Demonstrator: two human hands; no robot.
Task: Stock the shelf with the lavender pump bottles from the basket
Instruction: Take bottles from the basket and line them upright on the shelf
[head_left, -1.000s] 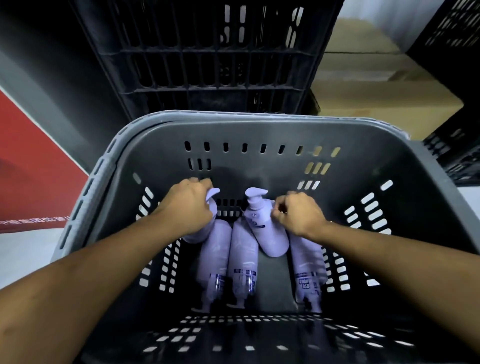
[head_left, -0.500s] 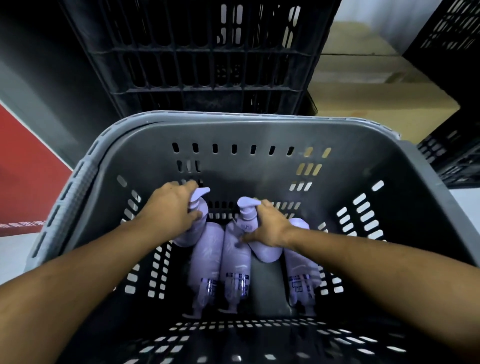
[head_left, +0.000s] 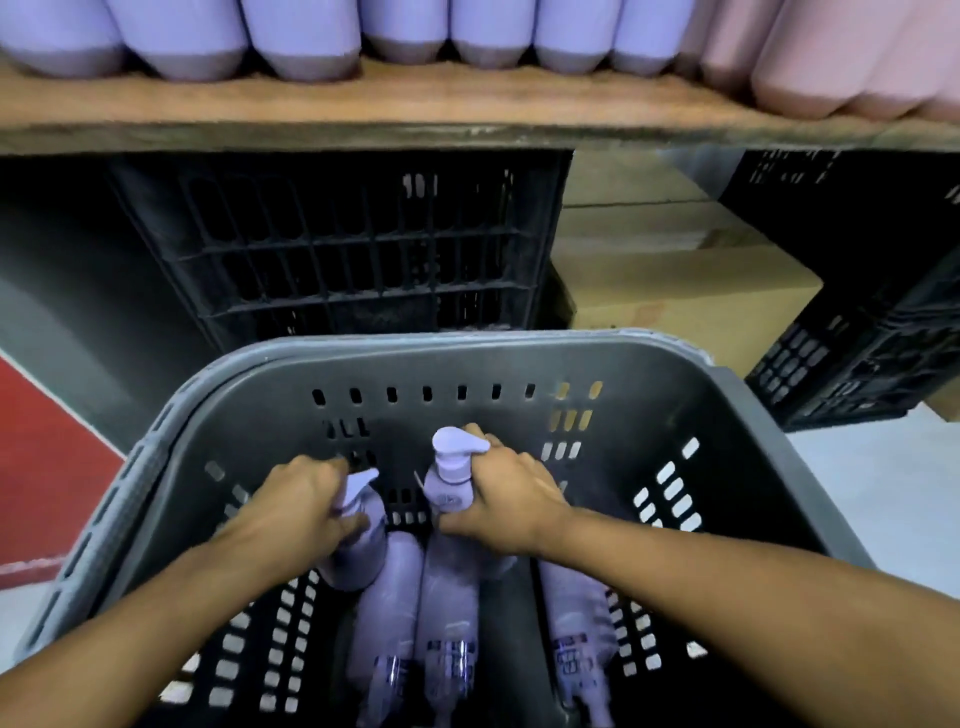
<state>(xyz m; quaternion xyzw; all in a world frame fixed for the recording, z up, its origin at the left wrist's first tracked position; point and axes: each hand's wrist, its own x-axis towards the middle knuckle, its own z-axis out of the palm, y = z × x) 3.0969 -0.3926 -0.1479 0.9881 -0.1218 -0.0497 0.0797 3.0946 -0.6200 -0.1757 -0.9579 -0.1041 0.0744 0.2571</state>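
Note:
Both my hands are inside the grey slotted basket (head_left: 727, 415). My left hand (head_left: 296, 506) grips a lavender pump bottle (head_left: 358, 545) near its neck, the pump head poking out past my fingers. My right hand (head_left: 511, 501) grips a second lavender pump bottle (head_left: 449, 478), raised with its pump upward. Three more lavender bottles lie on the basket floor (head_left: 387, 623), (head_left: 449, 618), (head_left: 574, 623), pumps toward me. Above, a wooden shelf (head_left: 415, 109) carries a row of lavender bottles (head_left: 306, 36).
Pink bottles (head_left: 831, 57) stand at the shelf's right end. Under the shelf sit a black crate (head_left: 353, 249), cardboard boxes (head_left: 675, 291) and another black crate (head_left: 857, 353) at right. A red floor area (head_left: 47, 467) lies at left.
The view has tilted up, bringing the shelf into sight. My right hand has closed round its bottle and lifted it upright; my left hand keeps its hold on the other bottle.

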